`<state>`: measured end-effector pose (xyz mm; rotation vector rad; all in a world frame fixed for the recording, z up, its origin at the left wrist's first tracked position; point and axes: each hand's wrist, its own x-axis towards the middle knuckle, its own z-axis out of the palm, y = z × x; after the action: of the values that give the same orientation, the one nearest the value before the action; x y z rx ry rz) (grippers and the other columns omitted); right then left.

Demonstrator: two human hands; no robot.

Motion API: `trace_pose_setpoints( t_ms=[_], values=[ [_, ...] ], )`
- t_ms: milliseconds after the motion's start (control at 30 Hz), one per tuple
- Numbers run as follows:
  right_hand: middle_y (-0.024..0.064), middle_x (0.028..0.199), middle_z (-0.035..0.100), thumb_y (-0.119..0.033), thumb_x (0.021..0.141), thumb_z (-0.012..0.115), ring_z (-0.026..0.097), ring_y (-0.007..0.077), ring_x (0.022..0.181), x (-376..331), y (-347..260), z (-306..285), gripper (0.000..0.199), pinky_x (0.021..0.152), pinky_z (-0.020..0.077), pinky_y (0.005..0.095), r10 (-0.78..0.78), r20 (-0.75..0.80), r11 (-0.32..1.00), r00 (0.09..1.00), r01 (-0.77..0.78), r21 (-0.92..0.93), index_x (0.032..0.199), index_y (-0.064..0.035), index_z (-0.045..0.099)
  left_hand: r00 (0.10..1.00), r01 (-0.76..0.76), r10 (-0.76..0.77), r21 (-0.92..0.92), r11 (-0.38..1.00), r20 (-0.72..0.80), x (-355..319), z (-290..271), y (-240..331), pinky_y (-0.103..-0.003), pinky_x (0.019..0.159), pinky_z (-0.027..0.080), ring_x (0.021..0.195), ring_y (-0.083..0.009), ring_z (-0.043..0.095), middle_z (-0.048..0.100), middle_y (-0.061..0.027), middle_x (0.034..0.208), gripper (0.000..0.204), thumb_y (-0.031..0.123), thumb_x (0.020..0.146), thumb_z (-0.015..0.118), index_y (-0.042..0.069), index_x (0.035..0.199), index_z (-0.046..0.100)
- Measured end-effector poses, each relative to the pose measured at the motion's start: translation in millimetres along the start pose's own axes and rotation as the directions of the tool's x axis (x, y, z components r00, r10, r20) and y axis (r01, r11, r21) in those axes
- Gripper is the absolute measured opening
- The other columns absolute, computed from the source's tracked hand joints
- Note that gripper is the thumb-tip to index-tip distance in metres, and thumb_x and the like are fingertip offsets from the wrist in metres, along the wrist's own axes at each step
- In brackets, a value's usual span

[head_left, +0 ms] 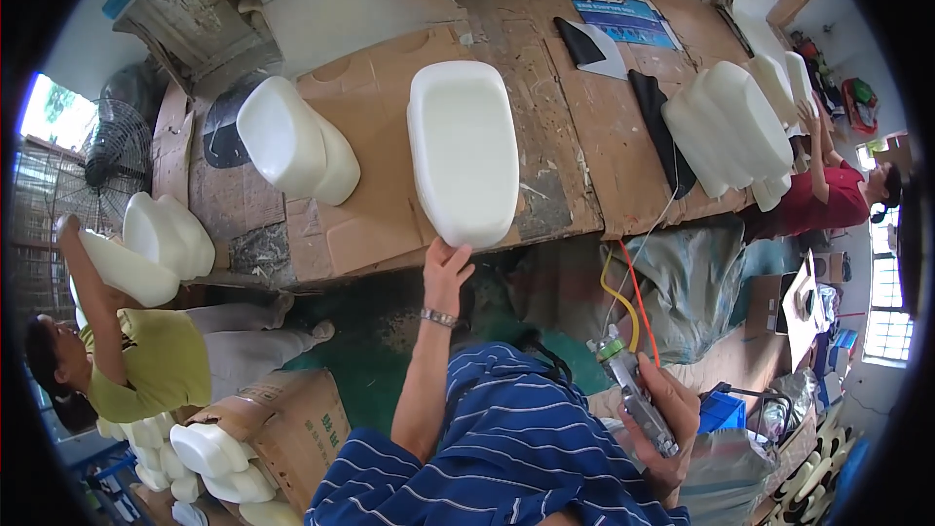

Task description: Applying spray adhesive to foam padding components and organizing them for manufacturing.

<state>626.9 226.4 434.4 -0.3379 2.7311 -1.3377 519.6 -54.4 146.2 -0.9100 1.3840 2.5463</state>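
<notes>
On the cardboard-covered table in front of me lies a white, rounded oblong plastic piece (466, 151), smooth on top, with layered edges along its left side. My left hand (445, 278) reaches up to its near end. The fingertips touch the near edge, and the fingers are slightly apart. My right hand (667, 419), low at the right, is wrapped around a grey hand tool (635, 394) with a green end. A yellow hose (621, 294) and an orange hose (638, 297) hang from the table edge near the tool; where they join is unclear.
Stacked white pieces (297, 141) stand left on the table (380, 205); a larger stack (730, 127) stands right. A person in yellow-green (156, 360) handles white pieces at the left, and one in red (823, 200) works at the right. A cardboard box (292, 429) sits below left.
</notes>
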Motion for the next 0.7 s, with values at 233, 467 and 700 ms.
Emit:
trace_pose_setpoints(
  t_ms=[233,467,700],
  values=[
    [0.0184,0.097,0.069,-0.006,0.075,0.072,0.067,0.0255,0.083,-16,1,-14,0.058,0.078,0.051,0.0314,0.051,-0.038,0.999,0.998,-0.051,-0.008,0.131,0.006,0.062,0.984,-0.151,0.131,-0.172,0.973,-0.123,19,10,-42,-0.041,0.102,0.052,0.113,-0.0176,0.06,0.06,-0.0061,0.122,0.056,0.013,0.092,0.073,0.002,0.14,0.045],
    [0.021,0.102,0.071,-0.009,0.075,0.076,0.07,0.0257,0.086,-33,10,-18,0.055,0.079,0.052,0.0325,0.123,-0.147,0.992,0.981,-0.126,-0.011,0.127,0.0058,0.065,0.978,-0.196,0.175,-0.201,0.96,-0.115,24,8,-50,-0.039,0.099,0.054,0.107,-0.0184,0.063,0.062,-0.0081,0.12,0.051,0.014,0.093,0.072,-0.001,0.135,0.048],
    [0.0202,0.099,0.071,-0.011,0.076,0.076,0.069,0.0247,0.082,-48,26,-27,0.056,0.077,0.0513,0.0306,0.117,-0.086,0.992,0.989,-0.111,0.064,0.128,0.0069,0.063,0.973,-0.225,0.205,-0.227,0.948,-0.108,28,7,-55,-0.038,0.099,0.055,0.102,-0.0182,0.065,0.065,-0.0081,0.114,0.044,0.014,0.094,0.071,-0.001,0.13,0.051]
  ],
)
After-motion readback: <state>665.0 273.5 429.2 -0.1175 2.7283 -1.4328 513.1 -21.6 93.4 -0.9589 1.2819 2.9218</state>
